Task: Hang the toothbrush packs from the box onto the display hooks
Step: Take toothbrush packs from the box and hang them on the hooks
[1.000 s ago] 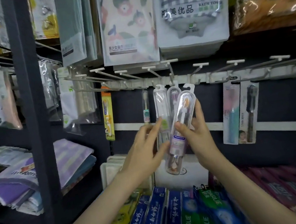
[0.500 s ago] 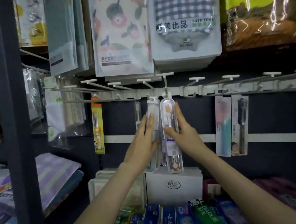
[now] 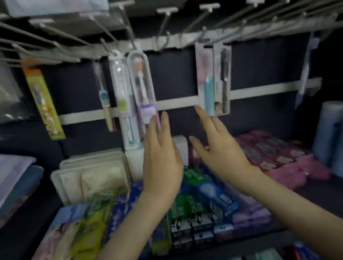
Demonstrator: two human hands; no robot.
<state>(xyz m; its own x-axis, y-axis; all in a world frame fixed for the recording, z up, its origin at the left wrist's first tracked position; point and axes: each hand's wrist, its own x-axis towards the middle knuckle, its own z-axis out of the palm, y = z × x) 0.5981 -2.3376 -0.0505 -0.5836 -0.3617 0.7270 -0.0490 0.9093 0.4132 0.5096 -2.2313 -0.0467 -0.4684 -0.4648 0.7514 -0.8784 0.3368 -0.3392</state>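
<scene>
Toothpaste boxes (image 3: 200, 194) crowd the shelf beneath both forearms, with pink boxes (image 3: 281, 153) to the right and folded cloths (image 3: 90, 175) to the left. The clear toothbrush pack (image 3: 142, 85) hangs from the hook rail (image 3: 175, 40). The left hand (image 3: 161, 156) is flat, its fingertips over the pack's lower end; contact is unclear. The right hand (image 3: 217, 147) has straight fingers and holds nothing, below two carded toothbrushes (image 3: 214, 79).

Toothbrush pack (image 3: 141, 85) hangs from the hook rail (image 3: 175, 40), two carded packs (image 3: 214, 79) further right, left hand (image 3: 161, 162) and right hand (image 3: 220, 149) in front below them, toothpaste boxes (image 3: 201, 203) underneath.
</scene>
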